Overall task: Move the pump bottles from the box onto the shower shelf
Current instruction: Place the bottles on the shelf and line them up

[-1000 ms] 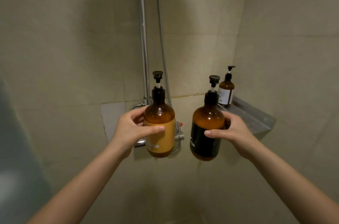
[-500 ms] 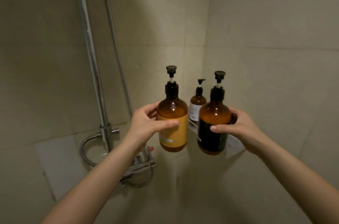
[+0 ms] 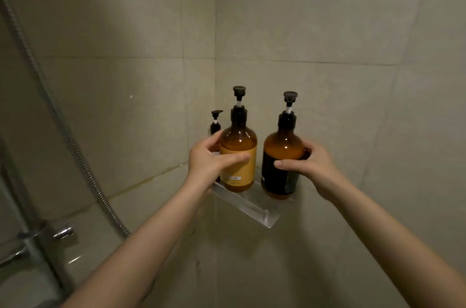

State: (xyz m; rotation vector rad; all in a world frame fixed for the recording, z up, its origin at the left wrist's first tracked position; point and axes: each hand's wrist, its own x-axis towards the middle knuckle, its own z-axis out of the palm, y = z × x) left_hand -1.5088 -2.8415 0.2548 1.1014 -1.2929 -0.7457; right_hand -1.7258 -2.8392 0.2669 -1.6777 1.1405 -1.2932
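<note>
Beige tiled walls are meeting in a corner, where a clear shelf (image 3: 254, 206) is jutting out; a hose (image 3: 75, 146) is hanging at left above a chrome tap (image 3: 45, 237). The left hand (image 3: 209, 163) is wrapping around an amber bottle with a yellow label (image 3: 238, 153), and the right hand (image 3: 312, 169) is gripping the dark-label bottle (image 3: 281, 163). Both are sitting at the shelf (contact unclear). A small bottle (image 3: 215, 124) is standing behind, mostly hidden.
</note>
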